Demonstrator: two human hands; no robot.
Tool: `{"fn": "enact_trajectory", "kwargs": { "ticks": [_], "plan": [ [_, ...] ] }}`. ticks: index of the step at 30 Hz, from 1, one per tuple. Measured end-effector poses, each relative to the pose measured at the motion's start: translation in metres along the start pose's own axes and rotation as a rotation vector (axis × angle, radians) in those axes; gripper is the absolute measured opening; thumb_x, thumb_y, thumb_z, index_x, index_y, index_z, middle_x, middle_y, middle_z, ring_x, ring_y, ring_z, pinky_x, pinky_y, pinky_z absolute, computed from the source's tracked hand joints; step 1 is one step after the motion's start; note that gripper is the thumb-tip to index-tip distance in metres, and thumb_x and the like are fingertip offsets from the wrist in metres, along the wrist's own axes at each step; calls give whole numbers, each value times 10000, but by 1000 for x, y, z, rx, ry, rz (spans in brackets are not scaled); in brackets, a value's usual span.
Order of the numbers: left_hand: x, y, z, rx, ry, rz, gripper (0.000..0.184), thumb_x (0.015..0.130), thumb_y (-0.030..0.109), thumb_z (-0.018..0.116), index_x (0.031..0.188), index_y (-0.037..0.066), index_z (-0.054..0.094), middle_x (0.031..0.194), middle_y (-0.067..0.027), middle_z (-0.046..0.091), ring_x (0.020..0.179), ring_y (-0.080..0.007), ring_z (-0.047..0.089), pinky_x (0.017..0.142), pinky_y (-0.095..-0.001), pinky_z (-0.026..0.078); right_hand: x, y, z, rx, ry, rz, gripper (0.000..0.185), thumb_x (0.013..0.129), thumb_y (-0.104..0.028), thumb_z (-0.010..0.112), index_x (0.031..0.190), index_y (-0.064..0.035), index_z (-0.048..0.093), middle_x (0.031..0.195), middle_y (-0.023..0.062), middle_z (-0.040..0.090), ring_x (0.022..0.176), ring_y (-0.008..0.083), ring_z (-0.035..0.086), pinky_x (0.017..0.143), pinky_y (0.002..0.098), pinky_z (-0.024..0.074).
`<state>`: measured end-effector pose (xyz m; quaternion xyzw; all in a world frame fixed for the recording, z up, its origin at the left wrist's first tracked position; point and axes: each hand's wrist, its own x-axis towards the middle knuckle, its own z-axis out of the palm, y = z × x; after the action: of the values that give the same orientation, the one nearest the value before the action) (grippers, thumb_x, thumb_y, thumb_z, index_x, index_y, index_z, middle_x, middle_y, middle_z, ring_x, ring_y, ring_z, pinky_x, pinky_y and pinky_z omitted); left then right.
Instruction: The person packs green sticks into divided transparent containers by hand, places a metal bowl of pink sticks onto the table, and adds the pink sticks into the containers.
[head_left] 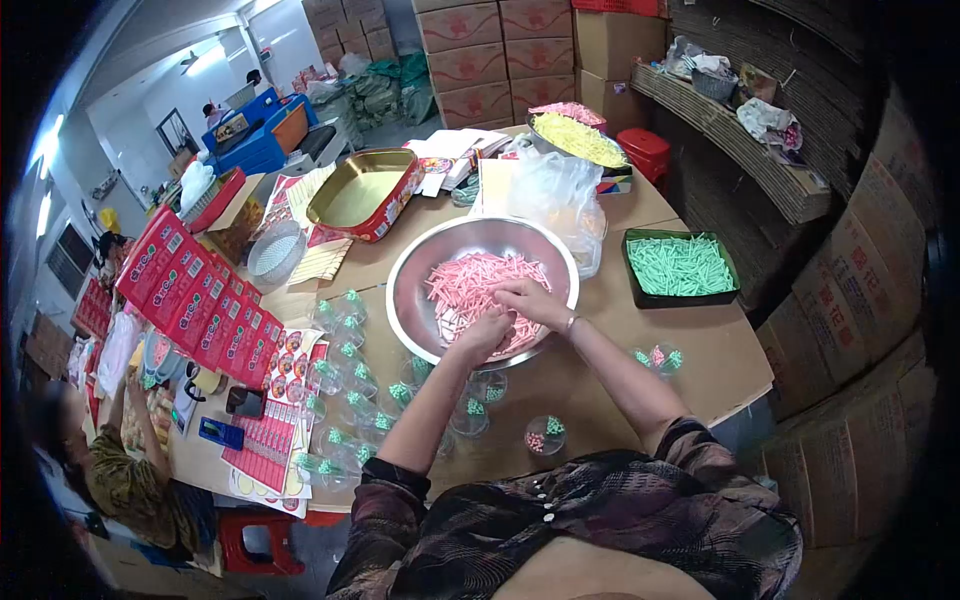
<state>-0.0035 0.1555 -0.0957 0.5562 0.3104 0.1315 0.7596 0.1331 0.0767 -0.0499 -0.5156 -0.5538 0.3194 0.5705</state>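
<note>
A wide steel bowl (397, 300) stands in front of me, heaped with thin pink sticks (470, 280). My left hand (486, 332) is inside the bowl, its fingers curled in around some of the sticks. Close beside it my right hand (532, 303) reaches over the heap, fingers bent together onto pink sticks near the left fingertips. How many sticks each hand has is hidden. Near my body, a clear cup (545, 436) contains green and pink sticks. Several more clear cups (360, 378) with green sticks cluster left of the bowl.
A dark tray of green sticks (682, 268) sits at right, and a basin of yellow sticks (580, 140) at the back. Behind the bowl lie a plastic bag (548, 195) and a gold-lined tin (362, 190). Red printed sheets (200, 300) stand at left, near another person (125, 480).
</note>
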Motion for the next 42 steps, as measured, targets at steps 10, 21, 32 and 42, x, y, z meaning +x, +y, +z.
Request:
{"fn": "enact_trajectory", "kwargs": {
  "ticks": [10,21,32,42],
  "plan": [
    [-29,15,24,40,-31,196,371,848,1,537,1210,-3,457,724,-29,536,573,-50,469,447,-164,321,-7,-1,-11,-255,-211,56,106,812,-67,628,840,8,698,697,-5,625,624,91,547,590,213,470],
    [-43,31,56,25,377,531,618,1000,469,284,1390,-4,365,1231,-185,488,1075,-252,531,974,-366,411,-30,-26,-11,16,28,207,99,865,-93,633,910,-6,647,741,27,635,630,80,574,568,204,492],
    [-161,13,78,5,180,579,515,958,257,498,1406,51,350,1283,-144,495,1136,-227,513,975,-347,423,-112,-66,-26,-246,3,154,116,927,-24,495,1018,-17,568,881,50,598,732,131,590,664,248,485],
    [-178,-93,87,424,-18,329,829,670,60,775,1384,33,354,1393,-193,421,1208,-292,499,1031,-370,422,-180,-15,-27,-1113,-195,366,141,889,39,495,1013,21,560,1013,124,606,857,243,634,732,330,492]
  ]
}}
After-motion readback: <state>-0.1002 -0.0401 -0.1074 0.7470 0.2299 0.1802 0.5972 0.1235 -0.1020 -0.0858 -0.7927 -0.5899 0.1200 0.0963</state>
